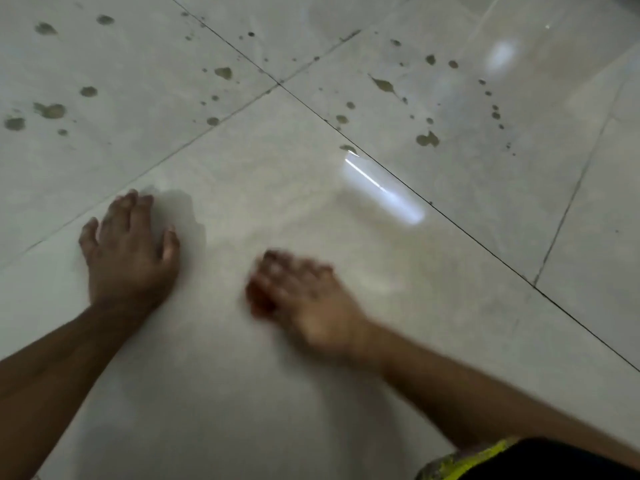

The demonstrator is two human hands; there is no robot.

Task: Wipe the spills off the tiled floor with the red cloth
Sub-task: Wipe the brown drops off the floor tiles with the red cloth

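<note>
Two bare hands work the tiled floor: the blurred right hand bunches the red cloth in its grip on the near tile, while the left hand rests flat, fingers spread. Spills lie ahead across the far tiles, nearer the right hand. No writing is legible.
</note>
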